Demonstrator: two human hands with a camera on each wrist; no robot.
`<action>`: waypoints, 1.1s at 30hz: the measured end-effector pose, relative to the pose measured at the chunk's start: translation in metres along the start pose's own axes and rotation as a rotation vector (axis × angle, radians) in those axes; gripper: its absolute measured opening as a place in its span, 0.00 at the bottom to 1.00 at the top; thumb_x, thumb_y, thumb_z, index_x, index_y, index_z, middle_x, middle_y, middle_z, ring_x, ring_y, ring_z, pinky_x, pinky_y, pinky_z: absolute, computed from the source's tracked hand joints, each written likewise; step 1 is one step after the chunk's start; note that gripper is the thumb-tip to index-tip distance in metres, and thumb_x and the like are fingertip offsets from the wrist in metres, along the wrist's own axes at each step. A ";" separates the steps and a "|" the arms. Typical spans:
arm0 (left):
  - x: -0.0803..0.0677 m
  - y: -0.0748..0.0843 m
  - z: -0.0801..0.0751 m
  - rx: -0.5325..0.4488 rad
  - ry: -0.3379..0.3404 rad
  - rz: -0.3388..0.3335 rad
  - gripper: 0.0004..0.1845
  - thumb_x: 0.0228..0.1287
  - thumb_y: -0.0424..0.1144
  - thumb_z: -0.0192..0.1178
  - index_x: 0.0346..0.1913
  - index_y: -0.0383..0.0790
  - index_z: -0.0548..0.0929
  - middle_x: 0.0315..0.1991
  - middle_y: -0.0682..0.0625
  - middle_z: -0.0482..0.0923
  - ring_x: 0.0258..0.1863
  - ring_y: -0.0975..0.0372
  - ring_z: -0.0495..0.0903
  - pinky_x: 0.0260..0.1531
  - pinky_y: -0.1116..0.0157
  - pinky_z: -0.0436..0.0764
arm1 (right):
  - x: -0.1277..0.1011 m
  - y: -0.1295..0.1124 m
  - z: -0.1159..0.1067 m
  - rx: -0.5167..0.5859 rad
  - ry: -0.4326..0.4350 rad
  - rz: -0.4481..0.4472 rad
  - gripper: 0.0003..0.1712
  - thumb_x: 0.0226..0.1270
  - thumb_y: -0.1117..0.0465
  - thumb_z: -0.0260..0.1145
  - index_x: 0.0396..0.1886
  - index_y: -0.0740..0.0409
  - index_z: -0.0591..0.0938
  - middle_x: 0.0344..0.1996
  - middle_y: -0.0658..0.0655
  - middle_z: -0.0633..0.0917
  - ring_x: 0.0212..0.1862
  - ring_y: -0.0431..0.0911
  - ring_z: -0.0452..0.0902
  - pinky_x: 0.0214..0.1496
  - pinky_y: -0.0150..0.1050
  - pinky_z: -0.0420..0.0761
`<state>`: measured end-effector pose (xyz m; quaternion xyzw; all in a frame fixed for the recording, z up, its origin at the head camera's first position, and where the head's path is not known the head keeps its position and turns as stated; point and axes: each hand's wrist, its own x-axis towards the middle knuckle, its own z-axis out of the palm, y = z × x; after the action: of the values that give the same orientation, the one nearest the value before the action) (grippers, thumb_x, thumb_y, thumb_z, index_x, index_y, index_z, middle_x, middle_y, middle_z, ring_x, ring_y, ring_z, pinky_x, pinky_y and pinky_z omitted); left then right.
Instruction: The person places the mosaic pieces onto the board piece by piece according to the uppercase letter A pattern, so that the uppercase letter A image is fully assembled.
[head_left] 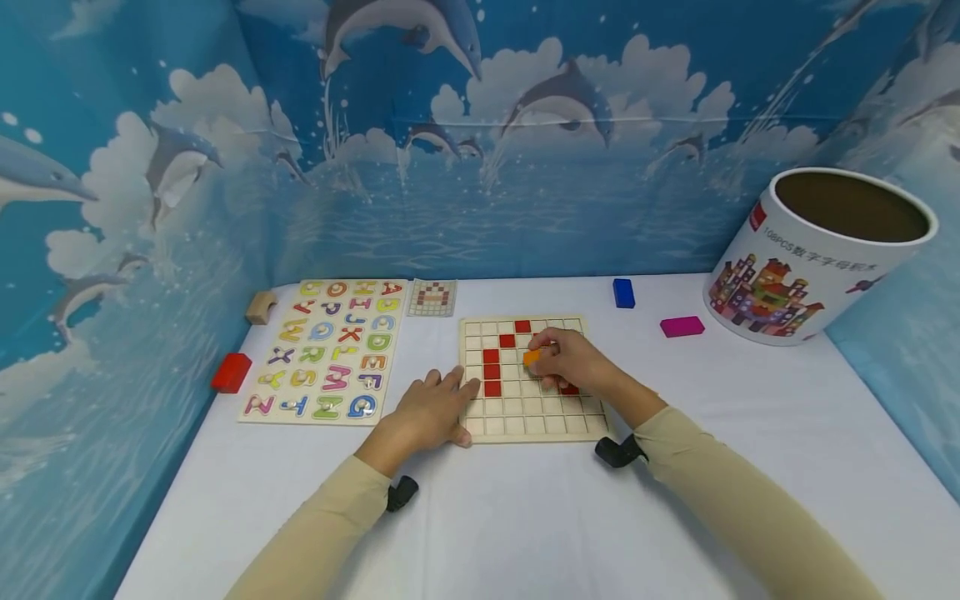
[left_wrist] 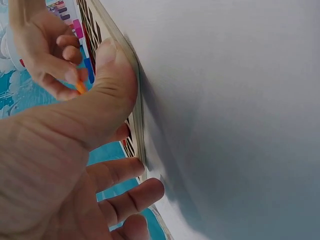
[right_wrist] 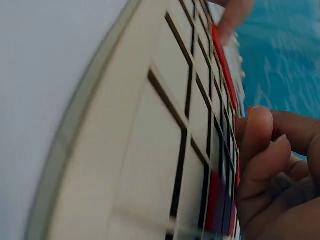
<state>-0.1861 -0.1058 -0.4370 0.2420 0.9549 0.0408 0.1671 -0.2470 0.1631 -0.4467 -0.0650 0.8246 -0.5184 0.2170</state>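
A wooden grid board [head_left: 525,414] lies on the white table in the head view, with several red tiles [head_left: 491,372] set in its squares. My right hand [head_left: 542,360] hovers over the board's middle and pinches a small orange tile [head_left: 531,357] just above the grid. The left hand [head_left: 450,392] lies flat at the board's left edge with its fingers straight. From the left wrist view my thumb [left_wrist: 112,75] presses against the board's rim [left_wrist: 137,100], and the orange tile [left_wrist: 81,87] shows in the other hand. The right wrist view shows the grid [right_wrist: 165,130] close up beside my curled fingers [right_wrist: 260,145].
Left of the board are an alphabet puzzle [head_left: 326,350] and a small pattern card [head_left: 432,297]. A red block [head_left: 231,372] and a wooden arch block [head_left: 260,307] sit by the left wall. At the back right are a blue block [head_left: 623,292], a magenta block [head_left: 682,326] and an open round tub [head_left: 817,254].
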 end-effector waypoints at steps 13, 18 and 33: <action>0.001 0.001 -0.002 0.031 -0.004 0.003 0.50 0.54 0.58 0.72 0.79 0.49 0.64 0.80 0.43 0.56 0.70 0.47 0.63 0.64 0.48 0.69 | 0.010 -0.016 0.036 -0.390 0.068 -0.120 0.12 0.62 0.64 0.72 0.46 0.54 0.84 0.24 0.52 0.78 0.28 0.46 0.71 0.32 0.39 0.69; 0.001 0.001 -0.002 0.024 -0.003 0.007 0.50 0.54 0.58 0.72 0.79 0.49 0.64 0.80 0.43 0.56 0.70 0.47 0.63 0.63 0.48 0.69 | 0.002 -0.015 0.028 -0.378 0.079 -0.102 0.14 0.66 0.62 0.71 0.51 0.54 0.84 0.27 0.53 0.80 0.28 0.46 0.72 0.32 0.39 0.72; -0.002 0.001 -0.002 0.015 -0.016 0.007 0.49 0.56 0.57 0.71 0.80 0.48 0.63 0.80 0.42 0.55 0.69 0.47 0.63 0.63 0.48 0.69 | -0.082 0.027 -0.080 -0.159 0.245 0.030 0.26 0.72 0.59 0.68 0.66 0.60 0.76 0.46 0.63 0.77 0.38 0.57 0.74 0.32 0.39 0.78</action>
<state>-0.1850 -0.1053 -0.4343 0.2468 0.9530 0.0321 0.1727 -0.2045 0.2691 -0.4172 -0.0056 0.8842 -0.4524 0.1166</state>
